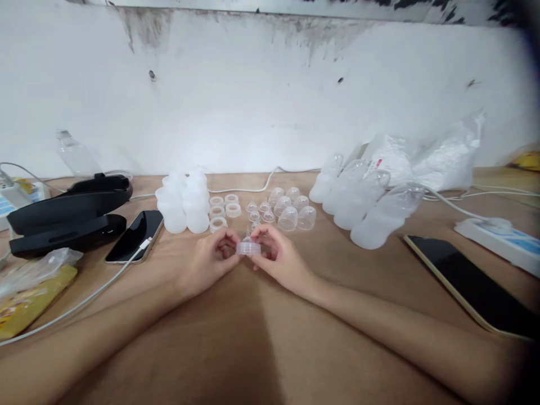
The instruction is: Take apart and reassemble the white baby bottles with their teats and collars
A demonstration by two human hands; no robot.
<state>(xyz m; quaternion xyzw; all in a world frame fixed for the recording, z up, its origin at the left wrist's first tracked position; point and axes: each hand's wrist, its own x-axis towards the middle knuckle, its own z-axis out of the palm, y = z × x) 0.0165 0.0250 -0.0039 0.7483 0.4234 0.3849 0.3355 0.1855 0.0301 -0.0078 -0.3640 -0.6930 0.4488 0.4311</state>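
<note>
My left hand (pixel 214 256) and my right hand (pixel 280 257) meet near the middle of the brown table. Between their fingertips they hold a translucent ring (pixel 248 248), with a clear nipple (pixel 247 237) standing up from its top. Just behind the hands lie several small clear nipples (pixel 266 212). Several loose rings (pixel 217 212) are to their left, and several clear dome caps (pixel 288 217) to their right. Frosted bottles (pixel 175 211) without tops stand in a group behind my left hand.
Capped bottles (pixel 373 224) lean at the right, before plastic bags (pixel 442 160). A phone (pixel 470 284) and power strip (pixel 502 242) lie far right. Another phone (pixel 134 236), a black case (pixel 70 208), a yellow packet (pixel 36 295) and a white cable (pixel 90 295) are left.
</note>
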